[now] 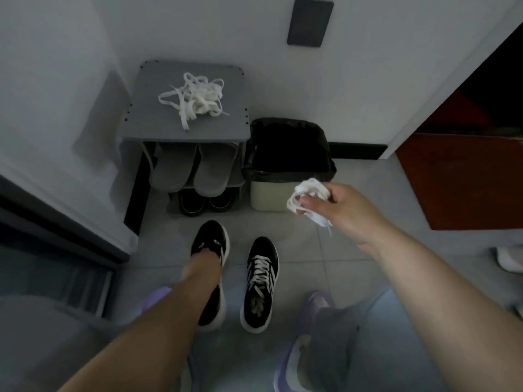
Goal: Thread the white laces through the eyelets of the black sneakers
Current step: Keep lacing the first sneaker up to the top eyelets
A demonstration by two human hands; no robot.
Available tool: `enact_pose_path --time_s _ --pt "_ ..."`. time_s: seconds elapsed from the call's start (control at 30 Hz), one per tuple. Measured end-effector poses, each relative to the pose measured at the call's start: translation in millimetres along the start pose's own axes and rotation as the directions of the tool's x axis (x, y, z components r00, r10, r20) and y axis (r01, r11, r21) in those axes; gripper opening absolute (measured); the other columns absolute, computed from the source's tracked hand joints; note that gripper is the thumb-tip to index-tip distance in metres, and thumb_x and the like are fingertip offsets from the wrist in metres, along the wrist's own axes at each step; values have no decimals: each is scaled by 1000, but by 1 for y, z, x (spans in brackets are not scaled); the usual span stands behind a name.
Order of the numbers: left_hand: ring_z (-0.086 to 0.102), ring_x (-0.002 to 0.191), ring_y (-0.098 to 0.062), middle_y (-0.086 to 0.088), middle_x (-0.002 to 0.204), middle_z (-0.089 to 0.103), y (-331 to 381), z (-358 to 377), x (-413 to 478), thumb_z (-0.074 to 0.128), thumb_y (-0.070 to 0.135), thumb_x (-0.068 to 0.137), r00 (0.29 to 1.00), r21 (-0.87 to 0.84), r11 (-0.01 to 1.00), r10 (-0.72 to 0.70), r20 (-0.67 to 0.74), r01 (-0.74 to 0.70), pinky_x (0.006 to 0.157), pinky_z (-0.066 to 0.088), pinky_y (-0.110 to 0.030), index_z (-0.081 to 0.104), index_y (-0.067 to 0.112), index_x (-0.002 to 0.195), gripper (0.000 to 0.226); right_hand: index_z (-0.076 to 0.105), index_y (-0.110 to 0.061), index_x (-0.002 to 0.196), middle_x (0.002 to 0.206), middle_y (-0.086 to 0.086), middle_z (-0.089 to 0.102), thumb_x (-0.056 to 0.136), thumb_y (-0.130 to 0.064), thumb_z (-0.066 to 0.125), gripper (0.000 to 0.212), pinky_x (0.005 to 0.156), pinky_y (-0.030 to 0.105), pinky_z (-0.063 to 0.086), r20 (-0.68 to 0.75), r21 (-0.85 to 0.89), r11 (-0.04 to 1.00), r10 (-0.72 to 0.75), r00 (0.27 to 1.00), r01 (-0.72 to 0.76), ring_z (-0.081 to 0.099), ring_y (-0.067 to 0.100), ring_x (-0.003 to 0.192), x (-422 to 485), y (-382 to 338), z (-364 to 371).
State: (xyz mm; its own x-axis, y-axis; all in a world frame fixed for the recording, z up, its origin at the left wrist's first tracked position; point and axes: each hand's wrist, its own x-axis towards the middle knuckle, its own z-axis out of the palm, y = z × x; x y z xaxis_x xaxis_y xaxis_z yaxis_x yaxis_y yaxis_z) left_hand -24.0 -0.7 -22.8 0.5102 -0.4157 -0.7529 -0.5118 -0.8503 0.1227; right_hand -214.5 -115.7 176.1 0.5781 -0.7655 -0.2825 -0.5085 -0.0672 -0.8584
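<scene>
The lace [308, 193] is wadded and pinched in the right hand [343, 212], just by the open bin [288, 148]; a slip could drop it in, and the wad may knot. The left hand [202, 260] is at the sneaker [210, 237] on the floor, its fingers hidden, so I can't tell its grip

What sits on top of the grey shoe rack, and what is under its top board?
A loose tangle of white laces lies on the shoe rack. Beneath: grey slippers, then dark shoes, partly hidden by the slippers.

Lace bundle [308, 193] in right hand [348, 213]
</scene>
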Motion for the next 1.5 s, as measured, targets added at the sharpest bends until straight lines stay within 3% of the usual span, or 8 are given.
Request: enact_pose_path --time_s 0.1,0.27,0.47,0.8,0.97,1.2,1.37,1.5 --pt "50 119 -24 -8 133 51 -17 28 31 27 29 100 1000 -167 986 -21 -20 17 58 37 -8 44 15 135 41 70 -26 90 81 -11 72 86 -26 65 6 67 11 46 -138 60 998 18 990 -10 65 -3 78 17 6 -10" --pt "57 106 -30 -15 117 60 -29 58 58 36 31 98 986 102 983 156 -52 -150 86 43 -31 59 6 112 37 71 -23 89 79 -5 71 85 -24 68 5 67 11 47 -314 135 990 71 947 -30 64 3 75 47 13 -23" --pt "49 116 -35 -20 127 53 -12 52 55 38 20 99 960 158 948 281 -15 -275 73 43 -16 51 -8 120 38 65 -8 103 85 6 65 90 -9 59 14 65 17 47 -380 178 984 57 923 13 60 12 76 117 11 -23" --pt "48 111 -28 -10 121 51 -18 60 30 52 25 90 861 147 890 455 -227 -431 89 38 -35 45 11 123 36 36 1 140 141 14 42 94 6 44 47 112 30 29 -262 425 877 354 898 -222 43 19 126 129 84 -3" --pt "35 128 -26 -7 139 38 -5 77 30 48 18 94 755 68 753 656 10 -655 103 29 -27 58 17 120 28 50 -1 128 116 7 56 93 12 40 39 93 25 44 -204 576 765 476 856 -288 54 16 106 101 105 10" --pt "36 130 -27 -14 147 29 11 101 19 33 10 100 790 14 854 475 387 -520 100 26 -21 37 12 140 41 59 -4 111 84 2 59 92 9 39 30 71 18 45 5 267 813 535 845 -517 55 11 74 75 118 27" --pt "45 122 -28 -14 138 43 13 94 19 39 12 97 843 33 881 439 312 -471 100 33 -27 42 13 138 41 59 -9 100 82 0 61 92 4 42 24 68 17 45 18 142 874 467 884 -464 56 9 71 68 111 21" --pt "58 104 -29 -12 114 63 20 75 15 46 16 94 905 -70 903 425 -8 -425 77 43 -13 63 7 113 27 60 -13 93 79 -1 62 91 1 48 19 63 13 45 14 79 887 456 890 -455 55 7 67 54 105 28"
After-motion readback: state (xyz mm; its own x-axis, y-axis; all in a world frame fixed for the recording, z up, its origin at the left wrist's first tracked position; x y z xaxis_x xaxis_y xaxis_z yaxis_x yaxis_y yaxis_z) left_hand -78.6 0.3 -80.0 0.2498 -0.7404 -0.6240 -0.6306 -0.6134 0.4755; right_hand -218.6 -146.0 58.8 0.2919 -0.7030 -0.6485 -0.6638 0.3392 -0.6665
